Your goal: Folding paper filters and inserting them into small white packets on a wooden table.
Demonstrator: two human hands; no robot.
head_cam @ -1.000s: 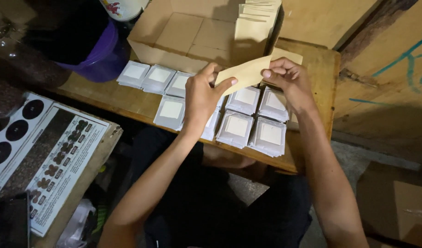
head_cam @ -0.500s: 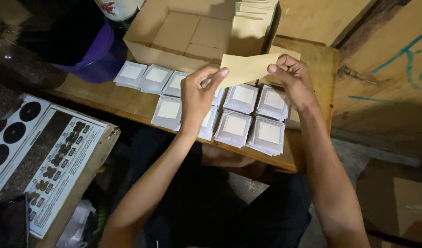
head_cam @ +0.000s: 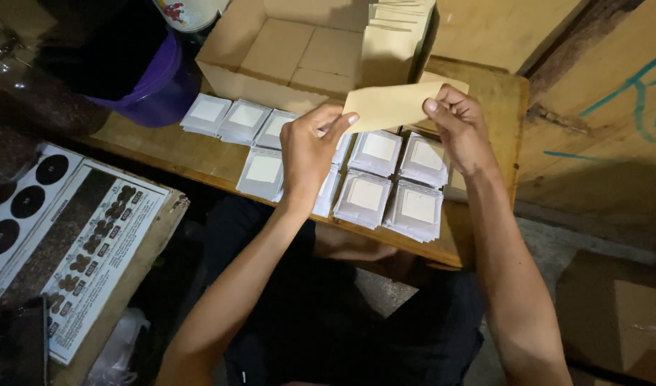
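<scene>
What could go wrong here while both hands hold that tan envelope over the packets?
1. The tan envelope is pinched only at its ends by the left hand and right hand; it may bend or slip.
2. The white packet stacks sit right under the wrists; a dropped forearm could scatter them.
3. The nearest stacks lie by the wooden board's edge and could slide off.

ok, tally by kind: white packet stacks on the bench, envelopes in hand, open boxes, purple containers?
White packet stacks: 9
Tan envelope, held by left hand and right hand: 1
Open cardboard box: 1
Purple container: 1
Total: 12
</scene>
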